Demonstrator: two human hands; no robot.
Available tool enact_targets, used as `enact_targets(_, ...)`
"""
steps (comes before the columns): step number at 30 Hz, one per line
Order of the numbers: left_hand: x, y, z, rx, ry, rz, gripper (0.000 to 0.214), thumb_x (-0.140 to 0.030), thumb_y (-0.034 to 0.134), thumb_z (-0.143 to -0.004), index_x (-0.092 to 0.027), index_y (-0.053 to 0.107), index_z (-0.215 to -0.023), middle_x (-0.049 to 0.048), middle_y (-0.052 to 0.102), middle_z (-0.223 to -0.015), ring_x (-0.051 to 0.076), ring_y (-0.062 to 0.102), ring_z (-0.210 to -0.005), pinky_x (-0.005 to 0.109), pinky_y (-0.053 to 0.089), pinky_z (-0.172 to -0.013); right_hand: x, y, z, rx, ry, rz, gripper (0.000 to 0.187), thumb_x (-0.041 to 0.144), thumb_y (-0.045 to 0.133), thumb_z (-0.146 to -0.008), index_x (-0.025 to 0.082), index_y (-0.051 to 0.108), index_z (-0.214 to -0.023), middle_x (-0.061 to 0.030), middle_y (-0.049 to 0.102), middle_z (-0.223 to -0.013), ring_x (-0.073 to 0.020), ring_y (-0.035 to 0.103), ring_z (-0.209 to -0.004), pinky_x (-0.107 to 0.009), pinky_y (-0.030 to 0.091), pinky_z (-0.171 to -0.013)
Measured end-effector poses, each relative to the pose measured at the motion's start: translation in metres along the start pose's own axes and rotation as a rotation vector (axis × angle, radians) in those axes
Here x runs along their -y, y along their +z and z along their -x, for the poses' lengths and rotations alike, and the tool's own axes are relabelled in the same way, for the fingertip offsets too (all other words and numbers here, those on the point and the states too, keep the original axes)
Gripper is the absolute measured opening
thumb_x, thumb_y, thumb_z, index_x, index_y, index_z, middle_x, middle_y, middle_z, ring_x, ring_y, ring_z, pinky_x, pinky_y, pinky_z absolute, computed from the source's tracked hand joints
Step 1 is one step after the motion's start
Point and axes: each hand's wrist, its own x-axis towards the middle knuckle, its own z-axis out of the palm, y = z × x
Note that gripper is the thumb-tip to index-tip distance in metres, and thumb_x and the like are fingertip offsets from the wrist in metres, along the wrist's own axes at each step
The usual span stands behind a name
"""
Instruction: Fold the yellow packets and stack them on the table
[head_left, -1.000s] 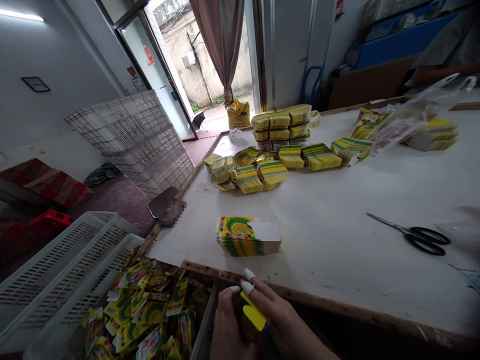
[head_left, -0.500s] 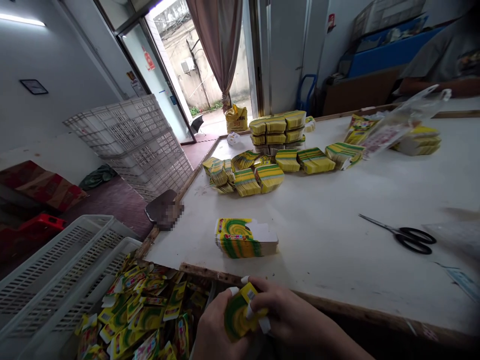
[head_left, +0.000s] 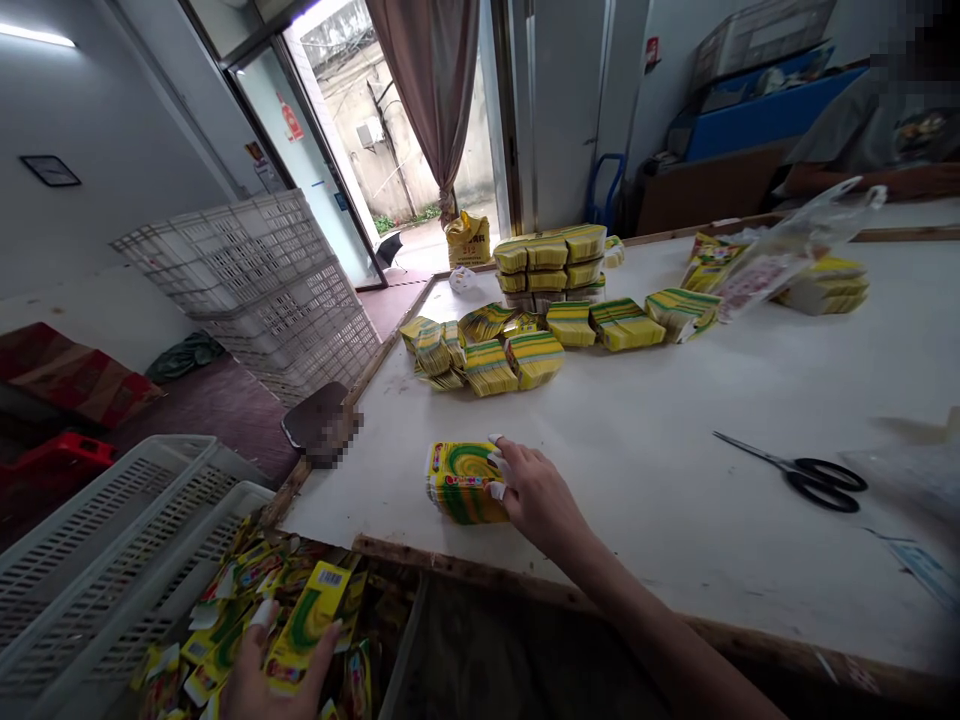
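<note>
My left hand (head_left: 262, 680), low at the lower left, grips a yellow and green carton (head_left: 311, 615) between thumb and fingers. It is over a crate heap of similar cartons (head_left: 217, 640). On the table, my right hand (head_left: 540, 490) has its fingers closed on the right end of a stack of flat cartons (head_left: 466, 500), at the top carton. The fingers hide that end, so I cannot tell whether the top carton is lifted. White covers sit on several fingertips.
Bundles of yellow cartons (head_left: 532, 360) stand farther back on the white table (head_left: 637, 420). Scissors (head_left: 795, 470) lie to the right, near a clear plastic bag (head_left: 907, 470). White crates (head_left: 277, 270) are piled left of the table. Another person's arm (head_left: 847, 180) rests at the far right.
My hands were together over one carton at the table's front edge. The left has moved down left over the crate with a carton; the right has reached forward to the stack.
</note>
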Motion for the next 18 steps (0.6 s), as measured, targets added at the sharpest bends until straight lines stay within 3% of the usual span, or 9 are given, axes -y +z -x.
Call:
enact_targets(3,0.001,0.004,0.006,0.086,-0.067,0.022,0.065,-0.066,0.058,-0.068,-0.019,0.060,-0.113,0.0166,0.061,-0.121,0.042,0.056,-0.113,0.055,0.049,-0.090,-0.004,0.012,-0.007,0.030,0.015,0.041,0.044,0.001,0.049,-0.081,0.010,0.051,-0.124,-0.0166,0.066,-0.109,-0.0300,0.057,-0.097,-0.044,0.046,-0.086)
enact_targets(10,-0.033,0.046,0.047,0.359,0.039,0.451,0.048,-0.057,0.070,-0.069,-0.021,0.070,-0.100,0.0087,0.072,-0.105,0.030,0.065,-0.102,0.038,0.050,-0.091,0.001,0.008,-0.008,0.000,-0.013,0.023,0.053,-0.005,0.049,-0.071,0.011,0.048,-0.121,-0.0140,0.062,-0.105,-0.0271,0.054,-0.096,-0.038,0.045,-0.084)
enact_targets(12,-0.046,0.054,0.058,0.431,0.066,0.640,0.053,-0.057,0.074,-0.067,-0.020,0.069,-0.104,0.0098,0.073,-0.105,0.028,0.067,-0.098,0.035,0.052,-0.088,0.007,0.006,0.001,-0.020,-0.019,-0.003,0.057,-0.005,0.047,-0.070,0.014,0.042,-0.124,-0.0107,0.062,-0.102,-0.0243,0.056,-0.091,-0.034,0.047,-0.080)
enact_targets(15,-0.064,0.066,0.072,0.493,0.064,0.974,0.080,-0.068,0.074,-0.059,-0.020,0.059,-0.121,0.0140,0.067,-0.118,0.031,0.064,-0.106,0.034,0.055,-0.081,0.015,0.012,0.026,-0.002,-0.045,-0.162,0.056,-0.002,0.046,-0.074,0.018,0.037,-0.125,-0.0029,0.061,-0.088,-0.0183,0.059,-0.076,-0.027,0.047,-0.071)
enact_targets(18,-0.078,0.079,0.076,0.513,-0.112,1.130,0.079,-0.069,0.072,-0.062,-0.019,0.057,-0.122,0.0149,0.068,-0.114,0.033,0.066,-0.102,0.037,0.058,-0.077,0.019,0.025,0.051,0.050,-0.076,-0.332,0.056,-0.004,0.046,-0.072,0.020,0.040,-0.122,0.0003,0.058,-0.081,-0.0165,0.058,-0.072,-0.025,0.047,-0.068)
